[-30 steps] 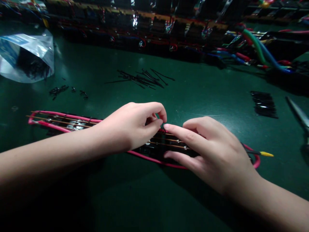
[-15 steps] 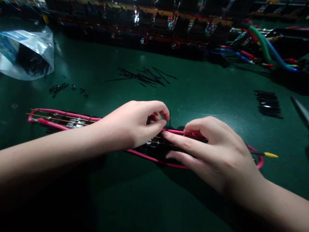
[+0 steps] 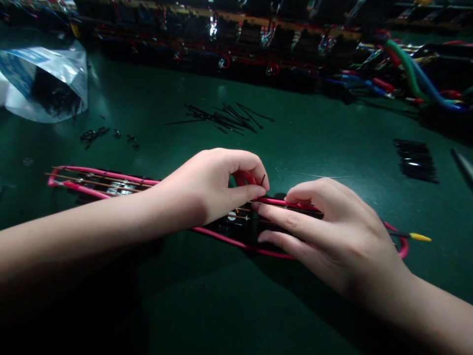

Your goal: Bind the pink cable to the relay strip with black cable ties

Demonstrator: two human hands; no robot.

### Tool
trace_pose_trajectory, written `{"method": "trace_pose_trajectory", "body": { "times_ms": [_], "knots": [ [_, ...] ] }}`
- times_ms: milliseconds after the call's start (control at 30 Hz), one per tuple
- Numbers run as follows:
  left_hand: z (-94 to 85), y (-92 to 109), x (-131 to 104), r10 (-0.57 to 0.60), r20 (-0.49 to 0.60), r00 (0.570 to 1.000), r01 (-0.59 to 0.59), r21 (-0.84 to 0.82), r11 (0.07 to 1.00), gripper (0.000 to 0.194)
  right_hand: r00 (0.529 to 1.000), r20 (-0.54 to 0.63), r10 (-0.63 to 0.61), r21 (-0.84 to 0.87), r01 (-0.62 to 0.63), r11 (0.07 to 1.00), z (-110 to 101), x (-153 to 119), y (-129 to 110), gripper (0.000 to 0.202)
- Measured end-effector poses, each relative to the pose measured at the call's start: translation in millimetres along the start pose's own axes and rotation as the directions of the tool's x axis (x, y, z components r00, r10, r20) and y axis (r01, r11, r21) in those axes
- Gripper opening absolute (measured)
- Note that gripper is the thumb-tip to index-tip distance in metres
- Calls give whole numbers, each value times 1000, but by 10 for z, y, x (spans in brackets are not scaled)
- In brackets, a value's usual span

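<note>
Across the green table lies a long dark assembly with thin brown rods (image 3: 92, 178), ringed by a thick pink-red cable (image 3: 229, 237). My left hand (image 3: 225, 180) is above its middle, thumb and forefinger pinching a black cable tie (image 3: 263, 179) whose end sticks up between them. The tie stands at the cable's far side. My right hand (image 3: 332, 227) rests on the right half of the assembly. Its fingers hold the far run of the pink-red cable, with one finger stretched toward the tie. A yellow tip (image 3: 420, 237) pokes out past the right end.
Loose black cable ties (image 3: 221, 118) lie beyond my hands, and a bundle of black strips (image 3: 416, 160) at the right. Small black clippings (image 3: 94, 135) and an open plastic bag (image 3: 61, 93) are at the left. Wired equipment (image 3: 236, 44) spans the back.
My left thumb and forefinger have closed on the cable tie, which stood free beside them before. My right hand keeps its place on the assembly. The whole view has shifted slightly.
</note>
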State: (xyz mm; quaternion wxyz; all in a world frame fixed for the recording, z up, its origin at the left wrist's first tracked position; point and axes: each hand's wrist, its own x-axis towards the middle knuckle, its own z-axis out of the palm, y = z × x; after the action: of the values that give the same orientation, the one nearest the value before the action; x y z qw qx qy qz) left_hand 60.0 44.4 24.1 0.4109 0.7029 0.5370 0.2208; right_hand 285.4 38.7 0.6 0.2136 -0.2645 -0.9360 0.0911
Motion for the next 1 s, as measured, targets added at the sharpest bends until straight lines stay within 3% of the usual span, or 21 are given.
{"method": "trace_pose_trajectory", "body": {
  "times_ms": [533, 733, 1000],
  "knots": [
    [24, -31, -26, 19, -89, 996, -13, 73, 997, 13, 1000, -1, -7, -11, 7, 1000, 6, 2, -3, 23],
    [35, -39, -38, 20, -96, 995, -9, 114, 993, 11, 1000, 17, 21, 9, -21, 1000, -9, 18, 0, 38],
    [21, -7, -2, 6, -40, 999, -7, -18, 1000, 7, 1000, -2, -3, -14, 3, 1000, -2, 50, -2, 30]
  ]
}}
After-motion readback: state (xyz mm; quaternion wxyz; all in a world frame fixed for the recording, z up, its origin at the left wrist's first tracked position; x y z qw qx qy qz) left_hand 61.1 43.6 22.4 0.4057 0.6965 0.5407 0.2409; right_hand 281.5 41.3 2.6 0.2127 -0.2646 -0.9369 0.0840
